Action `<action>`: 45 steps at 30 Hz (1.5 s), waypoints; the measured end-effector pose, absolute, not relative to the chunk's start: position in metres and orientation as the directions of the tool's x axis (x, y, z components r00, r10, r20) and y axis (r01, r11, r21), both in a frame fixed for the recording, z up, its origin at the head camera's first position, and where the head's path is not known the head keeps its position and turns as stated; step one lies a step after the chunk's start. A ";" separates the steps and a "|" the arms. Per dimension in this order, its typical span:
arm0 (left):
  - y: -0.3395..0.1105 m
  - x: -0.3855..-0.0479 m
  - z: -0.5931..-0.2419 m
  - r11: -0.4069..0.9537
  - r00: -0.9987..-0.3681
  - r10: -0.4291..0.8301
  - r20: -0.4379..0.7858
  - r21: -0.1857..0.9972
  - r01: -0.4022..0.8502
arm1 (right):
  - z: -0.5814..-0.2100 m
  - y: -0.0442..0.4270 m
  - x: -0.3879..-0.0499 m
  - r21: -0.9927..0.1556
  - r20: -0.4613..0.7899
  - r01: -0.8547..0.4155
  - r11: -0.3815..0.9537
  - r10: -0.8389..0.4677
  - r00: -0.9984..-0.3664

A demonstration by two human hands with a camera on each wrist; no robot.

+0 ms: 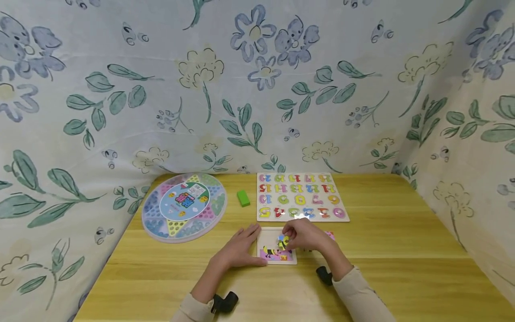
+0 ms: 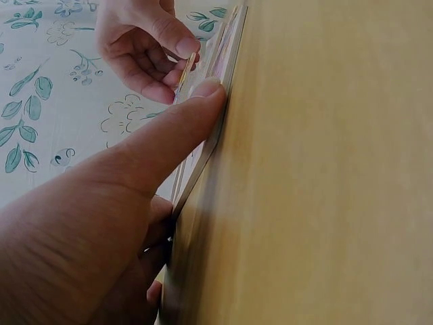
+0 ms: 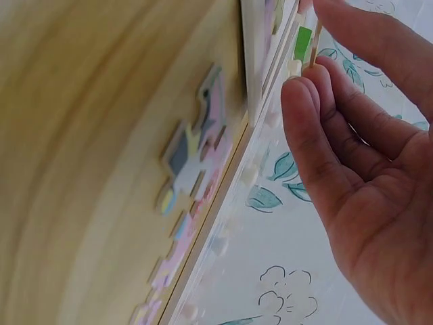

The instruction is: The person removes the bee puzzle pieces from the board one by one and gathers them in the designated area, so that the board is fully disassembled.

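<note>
A small framed puzzle tray (image 1: pixel 264 233) lies on the table, its lower part filled with pink and yellow bee pieces. My left hand (image 1: pixel 238 250) rests along the tray's left side, thumb at the lower edge and fingers at the upper left corner. Over the tray, my right hand (image 1: pixel 302 235) pinches a yellow and blue puzzle piece (image 1: pixel 283 242). In the left wrist view the left thumb (image 2: pixel 183 128) presses on the tray's edge. The right wrist view shows the thin piece (image 3: pixel 316 44) edge-on between thumb and fingers. Loose puzzle pieces (image 3: pixel 196 149) lie beside the tray.
A number board (image 1: pixel 261 214) lies behind the tray, with a green block (image 1: pixel 243 198) to its left. At the left is a round game board (image 1: pixel 185 201). A floral cloth (image 1: pixel 257 89) hangs behind the wooden table (image 1: pixel 402 250).
</note>
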State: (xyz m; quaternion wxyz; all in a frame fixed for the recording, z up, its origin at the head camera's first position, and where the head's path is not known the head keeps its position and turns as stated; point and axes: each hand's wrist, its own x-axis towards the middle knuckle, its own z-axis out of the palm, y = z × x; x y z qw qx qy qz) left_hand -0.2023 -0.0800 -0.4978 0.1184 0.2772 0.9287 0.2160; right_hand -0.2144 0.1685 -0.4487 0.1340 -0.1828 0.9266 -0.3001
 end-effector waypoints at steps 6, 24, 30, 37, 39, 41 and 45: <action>-0.081 -0.203 -0.499 0.754 -0.819 0.564 -0.107 0.472 0.457 | -0.445 0.177 -0.211 -0.608 -0.136 -0.249 0.754 -0.408 -0.903; -0.082 -0.202 -0.498 0.743 -0.812 0.575 -0.098 0.477 0.469 | -0.443 0.203 -0.204 -0.601 -0.133 -0.227 0.766 -0.376 -0.917; -0.082 -0.203 -0.498 0.737 -0.811 0.578 -0.091 0.485 0.470 | -0.444 0.214 -0.202 -0.594 -0.114 -0.250 0.764 -0.388 -0.914; -0.081 -0.203 -0.498 0.732 -0.808 0.583 -0.089 0.489 0.474 | -0.445 0.226 -0.198 -0.593 -0.106 -0.251 0.765 -0.383 -0.918; -0.081 -0.203 -0.499 0.733 -0.808 0.583 -0.087 0.486 0.476 | -0.445 0.229 -0.198 -0.590 -0.113 -0.237 0.772 -0.370 -0.922; -0.081 -0.203 -0.500 0.736 -0.809 0.582 -0.087 0.479 0.478 | -0.446 0.232 -0.197 -0.590 -0.116 -0.228 0.775 -0.360 -0.926; -0.081 -0.203 -0.500 0.740 -0.811 0.577 -0.094 0.480 0.471 | -0.448 0.237 -0.195 -0.595 -0.107 -0.235 0.769 -0.366 -0.924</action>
